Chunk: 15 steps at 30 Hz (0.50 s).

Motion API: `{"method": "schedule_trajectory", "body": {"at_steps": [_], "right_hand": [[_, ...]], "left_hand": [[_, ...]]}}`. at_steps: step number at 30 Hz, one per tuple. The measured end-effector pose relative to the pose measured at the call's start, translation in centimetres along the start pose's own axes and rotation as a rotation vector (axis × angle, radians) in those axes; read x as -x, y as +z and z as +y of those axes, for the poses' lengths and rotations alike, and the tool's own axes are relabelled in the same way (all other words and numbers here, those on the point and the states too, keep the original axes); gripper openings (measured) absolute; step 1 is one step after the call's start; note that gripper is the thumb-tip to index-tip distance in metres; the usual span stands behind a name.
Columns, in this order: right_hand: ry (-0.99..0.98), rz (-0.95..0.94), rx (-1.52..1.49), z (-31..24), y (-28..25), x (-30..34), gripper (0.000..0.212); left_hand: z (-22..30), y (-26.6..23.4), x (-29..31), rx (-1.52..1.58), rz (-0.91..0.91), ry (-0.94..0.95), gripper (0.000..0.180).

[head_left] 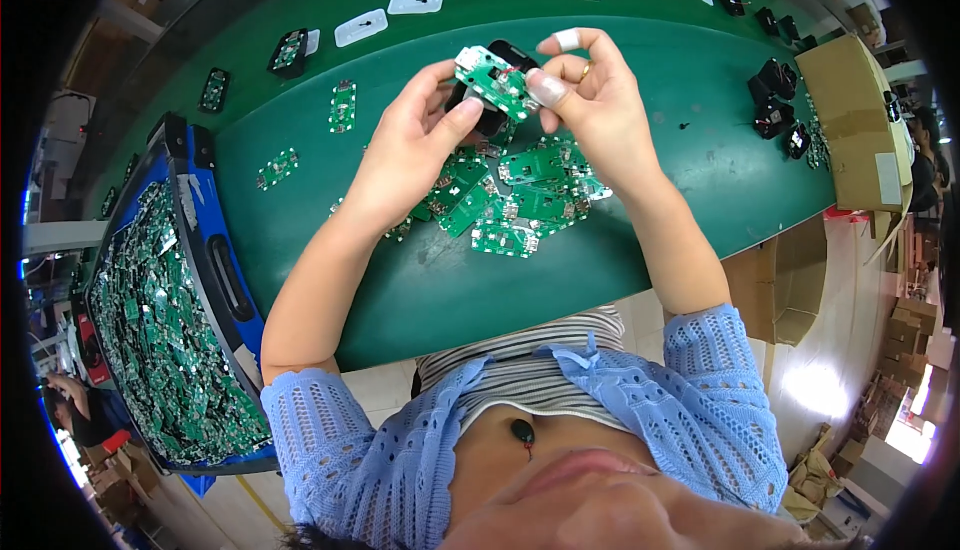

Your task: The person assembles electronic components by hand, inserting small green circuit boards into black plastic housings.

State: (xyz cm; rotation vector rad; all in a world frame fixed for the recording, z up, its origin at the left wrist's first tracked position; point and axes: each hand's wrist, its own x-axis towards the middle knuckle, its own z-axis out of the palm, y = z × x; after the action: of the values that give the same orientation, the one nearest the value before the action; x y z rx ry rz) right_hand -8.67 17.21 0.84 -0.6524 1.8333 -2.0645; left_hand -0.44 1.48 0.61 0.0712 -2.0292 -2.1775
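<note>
Now, up over the worktop [420, 300], your left hand [412, 148] is curled around a black casing [491, 123], its thumb pressed to the lower edge of the green circuit board [494, 78] that sits up against it. And there's your right hand [607, 110] at the other end, gripping the board's right corner with the thumb on top, a white wrap around one raised finger! The board is tilted, its pale end pointing up and left, with a touch of red near its middle. Right below, a loose pile of boards [535, 195] spreads across the green surface, several overlapping. Off to your left, two single boards lie apart from it, and beside the worktop stands a blue crate [213, 218] heaped with many more. Over to your right, a cluster of black housings [772, 115] sits near a cardboard box [845, 130]. Beyond the far edge, white trays [415, 3] lie in a spaced-out row.
</note>
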Motion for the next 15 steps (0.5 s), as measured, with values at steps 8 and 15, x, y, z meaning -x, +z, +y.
{"method": "schedule_trajectory", "body": {"at_steps": [8,15], "right_hand": [[0.019,-0.041,-0.060,-0.3,0.0,0.2,0.016],[-0.095,-0.077,-0.087,-0.3,2.0,1.5,0.015]], "left_hand": [[0.5,-0.9,-0.8,0.329,-0.119,-0.308,0.035],[0.1,-0.9,-1.0,0.157,0.049,-0.246,0.024]]}}
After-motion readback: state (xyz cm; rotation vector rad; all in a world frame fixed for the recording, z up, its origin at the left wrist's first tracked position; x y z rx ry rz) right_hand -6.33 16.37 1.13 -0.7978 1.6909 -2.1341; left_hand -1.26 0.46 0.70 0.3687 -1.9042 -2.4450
